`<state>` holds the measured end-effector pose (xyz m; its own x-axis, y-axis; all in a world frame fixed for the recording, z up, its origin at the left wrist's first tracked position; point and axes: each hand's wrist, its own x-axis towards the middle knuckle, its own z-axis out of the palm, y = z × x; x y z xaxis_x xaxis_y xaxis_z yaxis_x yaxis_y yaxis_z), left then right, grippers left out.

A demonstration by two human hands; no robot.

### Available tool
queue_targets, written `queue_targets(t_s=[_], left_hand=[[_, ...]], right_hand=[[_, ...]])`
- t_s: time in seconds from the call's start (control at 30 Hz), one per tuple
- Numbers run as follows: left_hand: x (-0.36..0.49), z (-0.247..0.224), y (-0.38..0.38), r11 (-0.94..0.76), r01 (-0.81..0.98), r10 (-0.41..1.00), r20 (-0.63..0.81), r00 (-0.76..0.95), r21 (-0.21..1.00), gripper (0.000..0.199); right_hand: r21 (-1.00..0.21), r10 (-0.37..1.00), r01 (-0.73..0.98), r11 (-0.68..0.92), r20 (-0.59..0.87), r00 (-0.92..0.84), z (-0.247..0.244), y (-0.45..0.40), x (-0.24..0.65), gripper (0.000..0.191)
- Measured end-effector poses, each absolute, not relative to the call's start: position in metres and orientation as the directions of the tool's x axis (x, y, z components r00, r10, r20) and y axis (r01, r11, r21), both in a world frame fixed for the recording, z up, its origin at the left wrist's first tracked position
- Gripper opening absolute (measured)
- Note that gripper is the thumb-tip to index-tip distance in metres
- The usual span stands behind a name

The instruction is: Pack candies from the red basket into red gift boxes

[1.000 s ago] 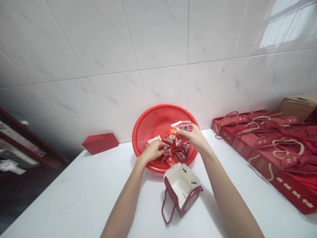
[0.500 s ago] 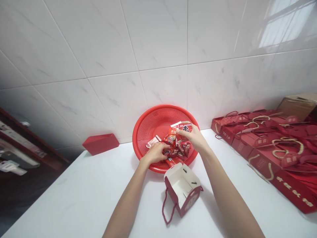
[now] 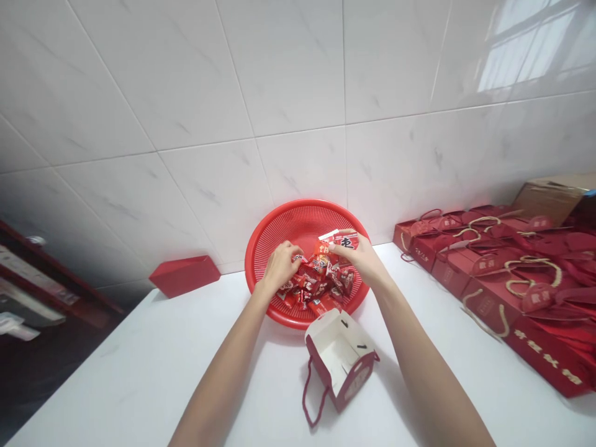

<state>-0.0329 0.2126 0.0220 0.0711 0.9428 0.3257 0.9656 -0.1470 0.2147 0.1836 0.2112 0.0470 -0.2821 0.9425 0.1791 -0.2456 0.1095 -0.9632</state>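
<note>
A red plastic sieve basket (image 3: 266,234) holds several small red-wrapped candies (image 3: 321,279). Over its right side, my right hand (image 3: 365,257) is closed on red snack packets (image 3: 347,241), one with white lettering and a dark character. My left hand (image 3: 280,268) is in the left part of the basket, its fingers curled onto a small wrapped candy (image 3: 299,257) that they partly cover. Close to the basket's front rim, a dark red gift box (image 3: 344,366) lies open towards me, showing its white inside; its cord handle (image 3: 314,419) hangs to the left.
Rows of dark red gift boxes (image 3: 493,267) with cord handles stand on the white table (image 3: 139,372) at the right. A brown cardboard box (image 3: 549,195) is behind them. A red folded carton piece (image 3: 186,276) leans by the tiled wall at the left. Shelving stands beyond the table's left edge.
My left hand has moved up and left from the middle of the candies to the basket's left part. My right hand keeps its packets nearly in place. The view has shifted slightly.
</note>
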Motion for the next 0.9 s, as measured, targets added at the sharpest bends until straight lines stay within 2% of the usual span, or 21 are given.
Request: queue_targets(t_s=[0.1,0.13,0.2,0.27,0.33,0.5,0.57,0.6,0.7,0.8,0.9], left_hand=[[-0.034,0.021,0.200,-0.296,0.909,0.953,0.025,0.302,0.293,0.022],[-0.032,0.019,0.196,-0.325,0.900,0.932,-0.063,0.357,0.290,0.022],[-0.026,0.012,0.190,-0.357,0.913,0.909,-0.153,0.388,0.198,0.023],[-0.018,0.005,0.186,-0.357,0.931,0.919,-0.153,0.365,0.074,0.026],[-0.010,-0.001,0.184,-0.334,0.943,0.935,-0.120,0.332,0.010,0.031],[-0.007,-0.003,0.182,-0.326,0.945,0.943,-0.074,0.324,-0.008,0.030],[-0.011,0.001,0.180,-0.318,0.946,0.947,-0.022,0.320,0.067,0.029],[-0.014,0.005,0.178,-0.303,0.942,0.953,0.025,0.303,0.141,0.029],[-0.022,0.017,0.168,-0.265,0.839,0.960,0.210,0.184,0.476,0.029],[-0.023,0.030,0.150,-0.291,0.594,0.947,0.316,0.066,0.750,0.034],[-0.016,0.043,0.126,-0.296,0.439,0.951,0.303,0.056,0.848,0.041]], right_hand=[[-0.964,0.946,-0.237,0.117,0.181,-0.268,0.049,0.209,0.183,0.036],[-0.965,0.947,-0.236,0.114,0.178,-0.268,0.050,0.208,0.183,0.037],[-0.965,0.949,-0.241,0.102,0.167,-0.268,0.050,0.208,0.182,0.038],[-0.962,0.948,-0.257,0.096,0.167,-0.271,0.050,0.208,0.182,0.039],[-0.956,0.944,-0.274,0.105,0.182,-0.275,0.050,0.210,0.183,0.039],[-0.954,0.929,-0.280,0.107,0.196,-0.313,0.048,0.211,0.187,0.042],[-0.954,0.917,-0.283,0.101,0.200,-0.345,0.048,0.212,0.190,0.043],[-0.952,0.910,-0.289,0.100,0.205,-0.359,0.048,0.212,0.192,0.044],[-0.944,0.886,-0.313,0.108,0.234,-0.400,0.051,0.212,0.198,0.043],[-0.939,0.873,-0.323,0.115,0.251,-0.419,0.055,0.208,0.204,0.042],[-0.942,0.878,-0.316,0.110,0.241,-0.413,0.060,0.198,0.211,0.046]])
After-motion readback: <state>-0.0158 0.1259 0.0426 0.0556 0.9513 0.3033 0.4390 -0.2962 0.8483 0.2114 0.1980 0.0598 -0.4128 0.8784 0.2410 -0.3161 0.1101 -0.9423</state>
